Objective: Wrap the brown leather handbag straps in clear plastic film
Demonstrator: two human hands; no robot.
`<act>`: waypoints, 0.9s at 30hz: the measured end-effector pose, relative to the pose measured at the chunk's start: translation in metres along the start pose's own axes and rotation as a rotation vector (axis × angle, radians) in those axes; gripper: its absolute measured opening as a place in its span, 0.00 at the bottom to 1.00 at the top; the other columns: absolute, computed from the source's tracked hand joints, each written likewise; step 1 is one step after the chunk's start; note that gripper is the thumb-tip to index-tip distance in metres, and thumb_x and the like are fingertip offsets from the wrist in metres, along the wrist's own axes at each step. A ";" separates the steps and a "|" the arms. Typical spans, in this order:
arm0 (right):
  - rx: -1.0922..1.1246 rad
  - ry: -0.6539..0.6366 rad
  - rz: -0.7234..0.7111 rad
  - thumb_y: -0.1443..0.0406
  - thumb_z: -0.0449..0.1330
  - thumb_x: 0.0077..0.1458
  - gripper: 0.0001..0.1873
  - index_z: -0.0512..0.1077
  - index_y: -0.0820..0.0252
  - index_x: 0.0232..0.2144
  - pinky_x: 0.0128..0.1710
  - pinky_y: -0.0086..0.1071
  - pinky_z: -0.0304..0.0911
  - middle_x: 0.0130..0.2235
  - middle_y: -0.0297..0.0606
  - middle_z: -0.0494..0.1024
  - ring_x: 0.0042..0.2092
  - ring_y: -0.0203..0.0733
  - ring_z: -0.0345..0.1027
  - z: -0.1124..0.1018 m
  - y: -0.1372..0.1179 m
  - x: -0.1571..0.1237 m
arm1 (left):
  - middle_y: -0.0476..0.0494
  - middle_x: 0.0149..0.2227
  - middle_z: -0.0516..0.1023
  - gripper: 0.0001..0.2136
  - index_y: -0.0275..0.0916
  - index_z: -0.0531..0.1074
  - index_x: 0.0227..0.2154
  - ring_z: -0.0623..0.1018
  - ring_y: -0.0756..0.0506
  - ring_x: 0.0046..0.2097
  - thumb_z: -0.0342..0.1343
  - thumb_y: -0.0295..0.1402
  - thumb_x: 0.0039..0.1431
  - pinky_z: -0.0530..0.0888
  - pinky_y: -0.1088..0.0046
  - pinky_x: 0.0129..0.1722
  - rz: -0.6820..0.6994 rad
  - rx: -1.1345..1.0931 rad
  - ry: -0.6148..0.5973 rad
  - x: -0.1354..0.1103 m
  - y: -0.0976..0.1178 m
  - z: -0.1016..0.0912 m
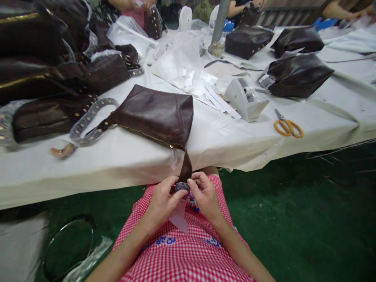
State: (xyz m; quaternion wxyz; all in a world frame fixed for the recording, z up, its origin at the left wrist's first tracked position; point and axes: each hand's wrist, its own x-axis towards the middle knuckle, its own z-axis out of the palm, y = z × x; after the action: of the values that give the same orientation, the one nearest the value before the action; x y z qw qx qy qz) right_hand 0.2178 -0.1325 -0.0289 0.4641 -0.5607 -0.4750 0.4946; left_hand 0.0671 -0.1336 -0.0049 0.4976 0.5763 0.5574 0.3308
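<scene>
A dark brown leather bag (155, 113) lies on the white-covered table, its zipper side toward me. From its near right corner a leather strap (185, 168) hangs over the table edge to my lap. My left hand (166, 197) pinches the strap's lower end, where a dark, shiny wrapped part shows between thumb and fingers. Close on the other side, my right hand (205, 194) has its thumb and fingertips closed at the strap's edge. A thin pale sheet (179, 217) dangles below my fingers. The bag's other strap (94, 121), studded and wrapped in clear plastic, curls to the left.
Orange-handled scissors (288, 127) and a grey tape dispenser (245, 100) lie to the right. More brown bags (299, 76) stand behind them, and others (53, 117) are piled at left. Plastic wrapping (182, 55) covers the middle back. Co-workers' hands (141, 4) show across the table.
</scene>
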 end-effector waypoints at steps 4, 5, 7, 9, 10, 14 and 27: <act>-0.047 -0.146 -0.100 0.62 0.57 0.58 0.06 0.70 0.59 0.32 0.29 0.27 0.62 0.27 0.31 0.73 0.28 0.34 0.67 -0.002 -0.028 0.003 | 0.50 0.29 0.74 0.09 0.36 0.74 0.33 0.72 0.52 0.29 0.60 0.37 0.56 0.69 0.77 0.31 -0.211 -0.518 -0.121 0.004 0.003 -0.014; -0.045 -0.209 -0.155 0.63 0.56 0.59 0.06 0.71 0.59 0.33 0.30 0.27 0.63 0.28 0.31 0.75 0.29 0.34 0.68 -0.003 -0.036 0.006 | 0.50 0.28 0.74 0.11 0.36 0.74 0.34 0.72 0.52 0.27 0.63 0.38 0.54 0.70 0.77 0.29 -0.262 -0.646 -0.149 0.004 0.004 -0.018; -0.011 -0.323 -0.276 0.65 0.55 0.60 0.08 0.74 0.59 0.35 0.36 0.28 0.66 0.32 0.33 0.77 0.34 0.35 0.71 -0.004 -0.051 0.011 | 0.52 0.26 0.73 0.13 0.38 0.73 0.36 0.71 0.53 0.25 0.65 0.38 0.52 0.70 0.78 0.26 -0.303 -0.865 -0.213 0.002 0.008 -0.024; 0.059 -0.371 -0.358 0.66 0.55 0.61 0.08 0.75 0.58 0.36 0.38 0.30 0.67 0.33 0.34 0.77 0.36 0.36 0.71 -0.005 -0.062 0.016 | 0.53 0.25 0.72 0.12 0.40 0.72 0.37 0.70 0.55 0.21 0.65 0.38 0.52 0.68 0.81 0.22 -0.283 -1.023 -0.271 0.000 0.012 -0.027; 0.101 -0.370 -0.375 0.66 0.55 0.60 0.08 0.75 0.59 0.36 0.38 0.30 0.68 0.33 0.34 0.77 0.36 0.35 0.72 -0.005 -0.064 0.018 | 0.54 0.26 0.72 0.11 0.40 0.72 0.36 0.68 0.57 0.19 0.65 0.37 0.52 0.66 0.83 0.19 -0.272 -1.081 -0.281 -0.001 0.013 -0.027; 0.138 -0.287 -0.474 0.69 0.57 0.59 0.07 0.75 0.59 0.33 0.36 0.31 0.68 0.32 0.35 0.76 0.35 0.36 0.71 -0.004 -0.062 0.017 | 0.55 0.23 0.72 0.08 0.39 0.72 0.31 0.64 0.59 0.16 0.66 0.32 0.52 0.61 0.87 0.15 -0.318 -1.226 -0.257 -0.003 0.010 -0.019; -0.180 -0.136 -0.695 0.70 0.59 0.56 0.06 0.73 0.60 0.27 0.42 0.37 0.61 0.34 0.36 0.75 0.38 0.39 0.67 -0.010 -0.059 0.006 | 0.58 0.18 0.68 0.05 0.38 0.71 0.28 0.67 0.59 0.16 0.61 0.25 0.55 0.66 0.90 0.17 -0.404 -1.195 -0.150 0.003 -0.002 -0.004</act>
State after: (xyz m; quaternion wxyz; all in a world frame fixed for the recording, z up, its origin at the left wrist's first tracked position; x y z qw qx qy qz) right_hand 0.2239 -0.1200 0.0293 0.5205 -0.3704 -0.7087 0.2996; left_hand 0.0636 -0.1306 -0.0062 0.8238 0.1044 0.3380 0.4430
